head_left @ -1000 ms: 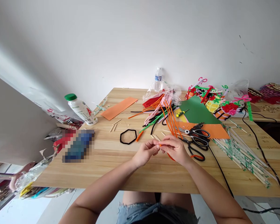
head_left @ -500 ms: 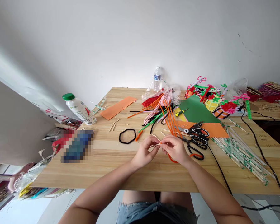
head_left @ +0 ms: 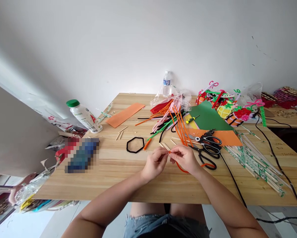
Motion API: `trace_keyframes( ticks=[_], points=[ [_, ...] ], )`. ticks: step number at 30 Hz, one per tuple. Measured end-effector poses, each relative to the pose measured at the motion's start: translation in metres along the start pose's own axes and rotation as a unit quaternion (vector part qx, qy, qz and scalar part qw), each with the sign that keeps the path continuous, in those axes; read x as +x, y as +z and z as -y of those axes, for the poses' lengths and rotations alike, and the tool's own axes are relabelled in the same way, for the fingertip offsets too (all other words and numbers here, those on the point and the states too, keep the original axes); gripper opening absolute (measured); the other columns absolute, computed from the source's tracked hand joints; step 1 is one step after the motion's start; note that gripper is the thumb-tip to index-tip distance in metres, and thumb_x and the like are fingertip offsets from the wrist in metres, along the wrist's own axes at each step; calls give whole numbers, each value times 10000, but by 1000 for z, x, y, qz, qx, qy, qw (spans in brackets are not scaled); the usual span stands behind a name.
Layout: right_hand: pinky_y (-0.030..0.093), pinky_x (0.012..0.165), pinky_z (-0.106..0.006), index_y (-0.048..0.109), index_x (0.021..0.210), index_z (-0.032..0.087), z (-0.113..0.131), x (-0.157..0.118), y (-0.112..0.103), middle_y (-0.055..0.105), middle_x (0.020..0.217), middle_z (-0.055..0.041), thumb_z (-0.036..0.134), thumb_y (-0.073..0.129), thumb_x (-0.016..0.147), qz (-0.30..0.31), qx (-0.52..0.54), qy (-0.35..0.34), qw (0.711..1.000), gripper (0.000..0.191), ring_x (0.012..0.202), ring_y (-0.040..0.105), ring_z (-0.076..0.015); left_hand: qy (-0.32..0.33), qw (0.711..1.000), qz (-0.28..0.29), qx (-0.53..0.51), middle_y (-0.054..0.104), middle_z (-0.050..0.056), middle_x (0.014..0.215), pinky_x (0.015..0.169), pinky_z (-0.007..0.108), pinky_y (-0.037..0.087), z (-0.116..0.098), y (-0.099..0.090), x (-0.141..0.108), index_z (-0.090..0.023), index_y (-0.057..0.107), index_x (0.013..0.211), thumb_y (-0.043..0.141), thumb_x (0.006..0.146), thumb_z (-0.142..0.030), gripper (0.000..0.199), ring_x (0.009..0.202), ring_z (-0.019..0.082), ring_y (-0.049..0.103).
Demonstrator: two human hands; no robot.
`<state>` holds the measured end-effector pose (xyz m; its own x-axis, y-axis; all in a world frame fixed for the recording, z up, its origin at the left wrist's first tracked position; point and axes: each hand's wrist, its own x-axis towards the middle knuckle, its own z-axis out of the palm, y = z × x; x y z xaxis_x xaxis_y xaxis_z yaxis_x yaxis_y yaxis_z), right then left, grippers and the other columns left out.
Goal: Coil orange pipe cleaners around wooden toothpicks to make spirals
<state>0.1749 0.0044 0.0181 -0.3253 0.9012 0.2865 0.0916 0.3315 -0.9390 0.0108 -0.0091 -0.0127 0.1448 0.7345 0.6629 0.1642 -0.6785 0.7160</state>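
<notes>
Over the front middle of the table, my left hand (head_left: 155, 163) and my right hand (head_left: 186, 159) meet with closed fingertips. My right hand pinches an orange pipe cleaner (head_left: 181, 169); its long tail curves below the palm and out toward the scissors. A bit of orange shows between the two sets of fingertips. My left hand grips a short wooden stick, now mostly covered by its fingers. Just beyond the hands lie short cut sticks (head_left: 166, 146). An orange coiled pipe cleaner (head_left: 147, 144) and a black pipe-cleaner hexagon (head_left: 135, 145) rest to the left.
Two black-handled scissors (head_left: 207, 155) lie right of my hands, near wrapped sticks (head_left: 257, 165) and a black cable (head_left: 274, 153). Behind are loose pipe cleaners (head_left: 167, 114), a yellow-green screwdriver (head_left: 192, 119) and green paper (head_left: 210, 115). A white bottle (head_left: 85, 117) stands left.
My left fingers have curled further and shifted slightly, covering the stick that showed between the hands. My right hand has moved very slightly left.
</notes>
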Motion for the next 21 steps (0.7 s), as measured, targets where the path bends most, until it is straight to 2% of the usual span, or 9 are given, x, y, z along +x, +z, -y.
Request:
trace_keyframes(
  ticks=[3,7,11,15,17,21],
  points=[
    [577,486,-270,639,773,153,0,0,0,626,814,-52,402,682,809,14,4,-5,1000,256,551,658,-135,-65,996,9,-62,634,63,825,666,272,510,0,1,-1,-161,601,930,521,910,-218,100,746,149,619],
    [554,489,-251,619,760,158,1,0,0,606,793,-41,379,641,844,19,-12,-18,1000,238,546,638,-118,-133,975,18,-175,624,32,755,636,256,498,-3,3,1,-165,567,884,541,909,-303,143,690,133,618],
    [515,469,-230,598,735,159,1,0,1,595,761,-33,320,628,846,15,-34,-23,999,198,541,620,-112,-223,940,19,-257,627,17,709,600,246,472,-6,1,5,-153,576,824,663,818,-402,264,639,121,598],
    [502,459,-222,585,811,171,-2,-1,0,588,688,3,280,643,826,21,-3,14,1000,125,500,594,-102,-312,894,32,-321,545,-43,564,433,189,308,-4,0,7,-142,573,792,728,742,-456,354,432,45,415],
    [504,458,-222,604,865,170,-2,-1,-1,600,699,1,273,644,825,29,6,20,999,117,496,594,-99,-326,878,42,-349,518,-60,523,401,180,247,-3,0,6,-142,557,780,732,732,-465,370,389,27,341],
    [516,467,-227,651,861,165,-4,-1,-4,617,776,-23,251,642,830,44,5,-9,999,91,527,613,-102,-321,867,50,-377,555,-48,540,392,172,236,-1,2,5,-144,530,771,732,739,-451,369,382,19,330]
  ],
)
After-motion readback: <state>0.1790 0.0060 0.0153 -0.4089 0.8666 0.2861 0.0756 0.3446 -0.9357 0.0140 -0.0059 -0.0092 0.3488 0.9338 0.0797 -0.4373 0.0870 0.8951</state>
